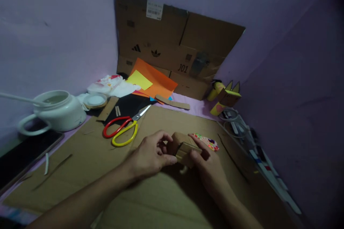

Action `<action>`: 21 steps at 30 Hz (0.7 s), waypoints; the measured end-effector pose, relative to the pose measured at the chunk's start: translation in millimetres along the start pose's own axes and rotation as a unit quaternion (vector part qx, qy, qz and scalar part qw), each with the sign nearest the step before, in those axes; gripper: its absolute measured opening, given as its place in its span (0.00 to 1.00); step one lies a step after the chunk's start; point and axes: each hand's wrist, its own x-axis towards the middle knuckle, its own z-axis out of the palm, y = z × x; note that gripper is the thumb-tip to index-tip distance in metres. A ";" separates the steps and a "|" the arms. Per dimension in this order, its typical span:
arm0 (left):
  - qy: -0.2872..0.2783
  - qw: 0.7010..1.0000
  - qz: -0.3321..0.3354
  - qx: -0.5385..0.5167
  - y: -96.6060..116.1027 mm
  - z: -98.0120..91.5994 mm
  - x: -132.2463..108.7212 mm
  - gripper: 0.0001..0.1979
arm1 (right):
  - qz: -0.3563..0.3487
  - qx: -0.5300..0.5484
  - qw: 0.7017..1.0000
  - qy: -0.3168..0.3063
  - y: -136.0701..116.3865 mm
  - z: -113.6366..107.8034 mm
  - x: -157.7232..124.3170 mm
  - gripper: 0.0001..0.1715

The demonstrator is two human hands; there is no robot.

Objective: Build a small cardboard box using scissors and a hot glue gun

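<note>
A small brown cardboard box [180, 142] is held just above the cardboard sheet [139, 200], near the middle of the view. My left hand [152, 154] grips its left side, with the thumb at the lower edge and the other fingers curled behind. On the right side, my right hand [205, 159] has its thumb and index finger pressed against the box. Just behind the right hand lies a colourful patterned piece [206, 142], partly covered by the fingers. Scissors [125, 130] with one red and one yellow handle rest to the left, blades pointing away.
A white pot [63, 114] with a stick in it stands at left, beside a dark phone [29, 159]. Orange paper [154, 78] and a yellow sheet [140, 79] lie at the back before a large cardboard panel [166, 35]. A yellow-and-brown cardboard figure [224, 100] stands back right.
</note>
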 end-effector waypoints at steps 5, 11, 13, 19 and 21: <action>-0.009 0.999 0.022 -0.042 -7.2 3.9 0.4 0.16 | -0.024 -0.075 0.996 0.031 -9.6 4.9 0.2 0.43; 0.004 0.999 0.041 -0.007 -13.1 5.4 0.3 0.33 | -0.059 -0.087 0.994 0.008 -0.3 6.4 -3.2 0.51; -0.015 0.998 0.055 0.001 -15.2 6.6 0.2 0.34 | -0.107 -0.129 0.986 0.009 4.6 4.1 -4.3 0.51; -0.054 0.996 0.064 -0.024 -15.9 9.3 -0.8 0.32 | -0.185 -0.217 0.959 0.002 11.0 -0.3 -6.3 0.46; -0.059 0.996 0.054 -0.041 -15.8 9.4 -0.9 0.33 | -0.189 -0.214 0.958 -0.006 11.3 0.5 -7.0 0.46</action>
